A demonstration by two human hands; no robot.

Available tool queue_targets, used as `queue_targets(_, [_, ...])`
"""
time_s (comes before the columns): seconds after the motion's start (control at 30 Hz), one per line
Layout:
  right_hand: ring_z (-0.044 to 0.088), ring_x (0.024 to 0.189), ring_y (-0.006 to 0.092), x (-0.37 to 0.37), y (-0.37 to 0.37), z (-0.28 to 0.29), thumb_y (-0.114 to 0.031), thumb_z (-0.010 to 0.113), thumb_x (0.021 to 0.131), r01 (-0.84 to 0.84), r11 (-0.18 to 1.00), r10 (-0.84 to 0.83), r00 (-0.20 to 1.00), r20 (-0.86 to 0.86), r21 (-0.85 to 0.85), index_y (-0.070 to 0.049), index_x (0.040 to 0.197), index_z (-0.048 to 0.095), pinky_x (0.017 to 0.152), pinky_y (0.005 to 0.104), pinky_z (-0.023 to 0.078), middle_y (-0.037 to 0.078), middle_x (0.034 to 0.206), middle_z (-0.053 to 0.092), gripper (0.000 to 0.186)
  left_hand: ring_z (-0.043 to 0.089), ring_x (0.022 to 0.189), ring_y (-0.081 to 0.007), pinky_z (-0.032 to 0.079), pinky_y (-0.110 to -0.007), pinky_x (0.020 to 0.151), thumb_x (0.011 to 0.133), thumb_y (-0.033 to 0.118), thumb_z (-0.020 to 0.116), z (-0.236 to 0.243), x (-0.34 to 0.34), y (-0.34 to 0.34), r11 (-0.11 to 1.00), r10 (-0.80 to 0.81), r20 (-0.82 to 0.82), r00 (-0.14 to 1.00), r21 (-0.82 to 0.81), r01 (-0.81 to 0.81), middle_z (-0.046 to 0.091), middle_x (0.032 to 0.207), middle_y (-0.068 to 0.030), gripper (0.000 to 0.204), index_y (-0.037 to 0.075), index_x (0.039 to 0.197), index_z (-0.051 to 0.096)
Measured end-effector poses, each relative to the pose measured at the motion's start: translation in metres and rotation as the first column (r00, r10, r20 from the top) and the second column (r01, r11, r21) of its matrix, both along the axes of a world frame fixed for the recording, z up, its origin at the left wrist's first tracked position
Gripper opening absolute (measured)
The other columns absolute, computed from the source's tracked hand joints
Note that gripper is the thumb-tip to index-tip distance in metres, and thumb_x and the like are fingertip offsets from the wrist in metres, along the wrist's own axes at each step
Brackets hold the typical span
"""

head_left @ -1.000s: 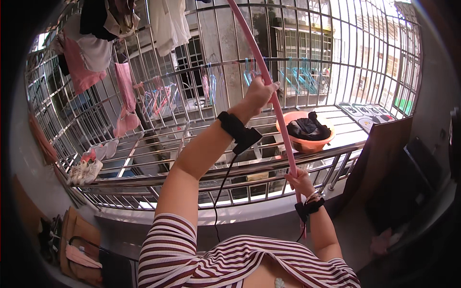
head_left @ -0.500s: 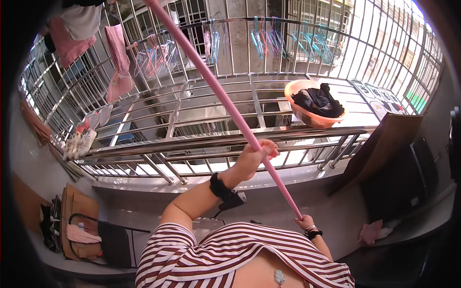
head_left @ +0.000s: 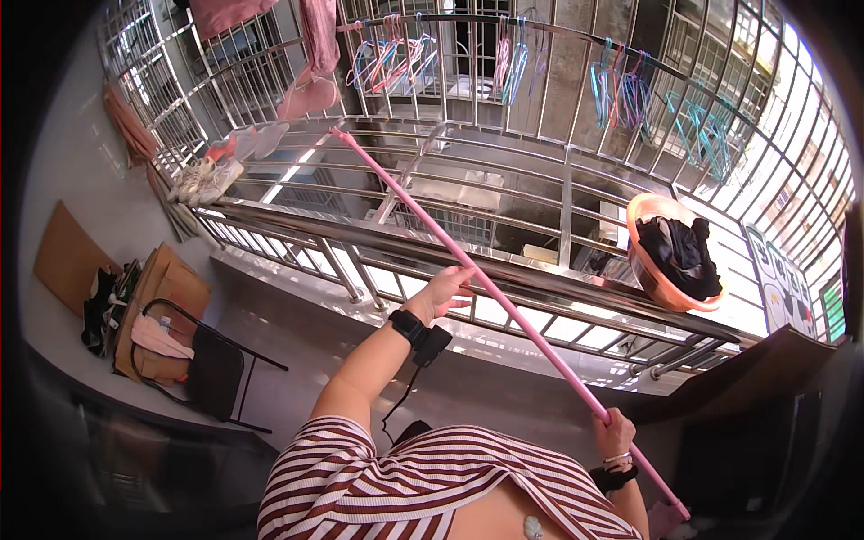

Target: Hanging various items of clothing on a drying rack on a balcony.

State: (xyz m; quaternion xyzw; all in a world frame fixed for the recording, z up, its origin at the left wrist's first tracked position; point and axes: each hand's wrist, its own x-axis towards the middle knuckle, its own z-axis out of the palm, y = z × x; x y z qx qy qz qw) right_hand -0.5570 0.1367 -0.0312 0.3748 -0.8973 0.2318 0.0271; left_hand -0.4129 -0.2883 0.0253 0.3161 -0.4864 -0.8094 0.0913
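A long pink pole [head_left: 531,333] slants across my view from the window grille down to the lower right. My right hand [head_left: 615,434] is wrapped around its lower part, leaving the bottom end free. My left hand [head_left: 448,290] is at the pole's middle, loosely touching it from the left with its fingers apart. The upper tip is near pink laundry [head_left: 309,94] hanging from a bar. Both wrists wear black straps.
An orange basin [head_left: 643,265] with dark clothes rests on the railed ledge. Colourful hangers [head_left: 621,85] hang along the bar. Shoes [head_left: 202,180] sit at the ledge's left. A folding chair [head_left: 216,378] and cardboard [head_left: 157,279] stand lower left; a dark panel [head_left: 733,364] leans at right.
The pole's upper end has come down from high above to just below the hanging laundry. My left hand has lowered and loosened its grip. The view has turned leftward.
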Motion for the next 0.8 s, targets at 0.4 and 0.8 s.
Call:
queue_targets(0.4, [0.055, 0.069, 0.0291, -0.052, -0.233, 0.064, -0.028, 0.061, 0.075, 0.02, 1.0, -0.021, 0.99, -0.143, -0.008, -0.009, 0.08, 0.056, 0.059, 0.0394, 0.041, 0.009, 0.069, 0.056, 0.02, 0.052, 0.075, -0.0123, 0.046, -0.028, 0.065, 0.083, 0.02, 0.056, 0.01, 0.124, -0.12, 0.912, 0.398, -0.053, 0.916, -0.091, -0.401, 0.053, 0.087, -0.0036, 0.022, 0.007, 0.099, 0.049])
queue_targets(0.8, [0.054, 0.067, 0.0264, -0.058, -0.395, 0.043, -0.027, 0.063, 0.073, -0.059, 0.996, 0.045, 0.982, -0.186, -0.07, -0.01, 0.069, 0.051, 0.057, 0.0389, 0.04, 0.007, 0.065, 0.053, 0.021, 0.054, 0.069, -0.0141, 0.046, -0.028, 0.059, 0.083, 0.017, 0.055, -0.015, 0.207, -0.232, 0.824, 0.566, 0.053, 0.823, -0.045, -0.565, 0.055, 0.081, -0.005, 0.016, 0.006, 0.095, 0.052])
